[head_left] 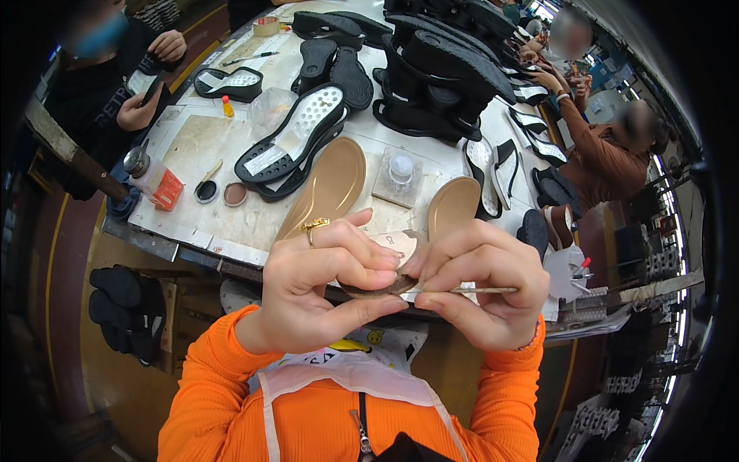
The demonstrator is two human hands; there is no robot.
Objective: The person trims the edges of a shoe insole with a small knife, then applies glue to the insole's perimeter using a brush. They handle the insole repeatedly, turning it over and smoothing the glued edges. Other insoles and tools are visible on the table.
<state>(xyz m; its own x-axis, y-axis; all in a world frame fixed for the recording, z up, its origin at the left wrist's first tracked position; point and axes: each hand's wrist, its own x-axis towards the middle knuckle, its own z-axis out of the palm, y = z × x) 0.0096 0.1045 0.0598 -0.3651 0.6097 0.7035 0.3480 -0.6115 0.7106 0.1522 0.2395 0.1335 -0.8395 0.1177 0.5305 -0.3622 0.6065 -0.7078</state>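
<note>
Near the front edge of the table, my left hand (327, 269) grips a shoe sole piece (395, 243) with a pale beige top and a dark brown edge. Opposite it, my right hand (486, 281) pinches a thin stick-like tool (496, 290), its tip at the sole's dark edge. My fingers cover much of the sole and the tool's working end. Just beyond my hands lie a tan insole (335, 181) on the left and a second tan insole (454, 204) on the right. Between these stands a small white-lidded jar (401, 167) on a square block.
Black shoe soles (439, 77) are piled at the table's far middle. A white squeeze bottle (154, 177) and open round pots (235, 194) stand left. At far left a person (108, 92) holds a phone; another person in brown (616, 154) works at the right.
</note>
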